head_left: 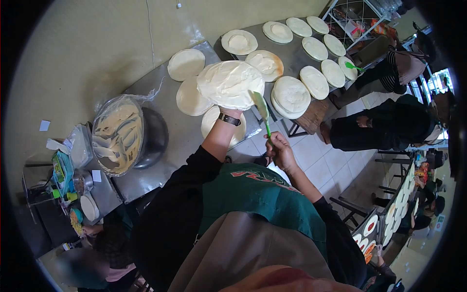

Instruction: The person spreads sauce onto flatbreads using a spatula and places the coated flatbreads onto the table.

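Observation:
A round flat base coated in pale cream [231, 83] rests on my left hand [231, 113], which supports it from underneath; most of the fingers are hidden below it. My right hand [281, 152] is closed round the green handle of a spatula [261, 108]. The cream-smeared blade touches the right edge of the coated base. Plain round bases [186, 64] lie on the metal table [146, 90] around my left hand. A large metal bowl of cream [117, 136], lined with clear plastic, stands to the left.
More round bases [314, 48] cover the table at the back right, with a stack [292, 96] near its edge. Two people [384, 126] stand at the right. Another person [114, 243] is at the lower left, by containers [82, 180]. Farther tables hold topped rounds [370, 225].

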{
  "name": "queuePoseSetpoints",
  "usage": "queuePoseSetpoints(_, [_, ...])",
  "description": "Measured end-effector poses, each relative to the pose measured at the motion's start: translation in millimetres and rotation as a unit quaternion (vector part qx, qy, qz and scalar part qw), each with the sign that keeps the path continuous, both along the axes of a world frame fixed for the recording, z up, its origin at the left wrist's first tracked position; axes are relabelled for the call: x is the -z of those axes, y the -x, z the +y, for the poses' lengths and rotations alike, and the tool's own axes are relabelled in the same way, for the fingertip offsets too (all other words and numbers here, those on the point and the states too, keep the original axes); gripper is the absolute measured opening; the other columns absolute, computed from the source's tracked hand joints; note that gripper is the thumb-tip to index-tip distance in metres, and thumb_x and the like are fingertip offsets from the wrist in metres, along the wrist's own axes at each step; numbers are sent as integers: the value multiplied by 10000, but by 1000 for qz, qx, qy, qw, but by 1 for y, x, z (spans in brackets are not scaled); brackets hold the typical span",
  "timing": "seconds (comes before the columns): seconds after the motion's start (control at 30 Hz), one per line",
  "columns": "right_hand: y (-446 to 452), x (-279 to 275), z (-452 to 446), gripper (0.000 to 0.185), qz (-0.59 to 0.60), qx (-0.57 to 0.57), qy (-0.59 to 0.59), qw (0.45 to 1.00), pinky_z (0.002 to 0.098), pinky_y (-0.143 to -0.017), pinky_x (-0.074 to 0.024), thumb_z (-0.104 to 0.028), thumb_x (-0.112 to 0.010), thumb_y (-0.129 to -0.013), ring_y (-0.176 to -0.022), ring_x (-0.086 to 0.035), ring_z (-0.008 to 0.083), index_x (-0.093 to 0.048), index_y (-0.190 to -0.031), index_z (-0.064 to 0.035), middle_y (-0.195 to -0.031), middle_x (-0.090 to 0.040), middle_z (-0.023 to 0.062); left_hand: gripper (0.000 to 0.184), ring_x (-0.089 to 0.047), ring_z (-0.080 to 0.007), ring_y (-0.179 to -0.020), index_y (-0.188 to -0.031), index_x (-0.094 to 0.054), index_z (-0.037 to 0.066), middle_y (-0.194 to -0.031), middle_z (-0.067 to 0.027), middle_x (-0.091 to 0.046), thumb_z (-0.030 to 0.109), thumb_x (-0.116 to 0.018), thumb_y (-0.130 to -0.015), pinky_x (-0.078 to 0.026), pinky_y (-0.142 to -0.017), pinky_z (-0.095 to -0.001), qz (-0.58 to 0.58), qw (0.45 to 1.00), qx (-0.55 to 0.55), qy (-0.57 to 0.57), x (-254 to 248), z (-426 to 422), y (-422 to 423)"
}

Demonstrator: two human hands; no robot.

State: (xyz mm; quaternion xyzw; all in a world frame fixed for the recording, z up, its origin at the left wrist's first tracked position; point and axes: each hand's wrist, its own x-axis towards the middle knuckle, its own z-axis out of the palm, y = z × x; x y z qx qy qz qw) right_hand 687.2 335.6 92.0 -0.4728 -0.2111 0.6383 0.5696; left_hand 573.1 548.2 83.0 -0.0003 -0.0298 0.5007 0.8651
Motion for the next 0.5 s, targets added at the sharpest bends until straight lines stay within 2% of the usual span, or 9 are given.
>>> queuePoseSetpoints(0.03, [6, -4, 1, 235, 27, -10, 13, 999, 203, -492, -264, -261, -486, -971, -539, -320, 74, -538, -1042, -43, -670, -442, 2, 789, -338, -392, -1337, -1428, -337, 113, -1470, -148, -353, 674, -304, -875, -266, -1094, -580, 146, 987, -53, 33, -9, 1, -3])
queuePoseSetpoints(0.13, [23, -31, 7, 244, 77, -30, 31, 996, 198, -481, -265, -260, -469, -981, -524, -309, 75, -536, -1040, -32, -666, -428, -1, 793, -352, -389, -1327, -1422, -349, 128, -1463, -144, -364, 689, -321, -862, -273, -1094, -573, 130, 987, -63, 63, -5, 12, -4])
queuePoseSetpoints(0.27, [22, -60, 24, 182, 149, -98, 45, 983, 201, -456, -271, -219, -476, -981, -506, -327, 67, -552, -1025, -59, -668, -443, -15, 814, -363, -381, -1322, -1426, -347, 130, -1456, -149, -375, 705, -329, -851, -281, -1087, -577, 136, 990, -37, 19, 46, 31, 0])
queuePoseSetpoints(0.3, [14, -61, 33, 175, 78, -87, 10, 993, 202, -450, -272, -217, -479, -980, -506, -340, 66, -555, -1014, -63, -666, -453, -14, 823, -365, -379, -1322, -1433, -339, 125, -1451, -153, -380, 708, -326, -852, -297, -1078, -575, -83, 994, 53, -47, 56, 33, -1])
queuePoseSetpoints(0.33, [6, -62, 44, 168, 7, -75, -25, 997, 204, -444, -272, -215, -482, -978, -506, -354, 64, -558, -1004, -67, -663, -463, -13, 832, -366, -377, -1322, -1439, -330, 120, -1447, -156, -385, 711, -323, -853, -312, -1070, -574, -297, 938, 141, -111, 67, 34, -2])
queuePoseSetpoints(0.4, [-21, -59, 67, 159, -190, 3, 20, 982, 214, -469, -304, -200, -492, -972, -535, -385, 66, -571, -978, -62, -654, -468, -16, 832, -367, -376, -1321, -1439, -330, 118, -1446, -156, -386, 709, -323, -854, -315, -1069, -572, -279, 944, 148, -95, 67, 34, -3])
queuePoseSetpoints(0.5, [-38, -46, 79, 154, -423, 21, 7, 906, 227, -543, -348, -188, -528, -959, -593, -412, 71, -582, -939, -45, -646, -441, -34, 829, -371, -374, -1319, -1439, -331, 115, -1442, -156, -391, 706, -321, -858, -322, -1068, -564, -225, 958, 168, -55, 67, 30, -4])
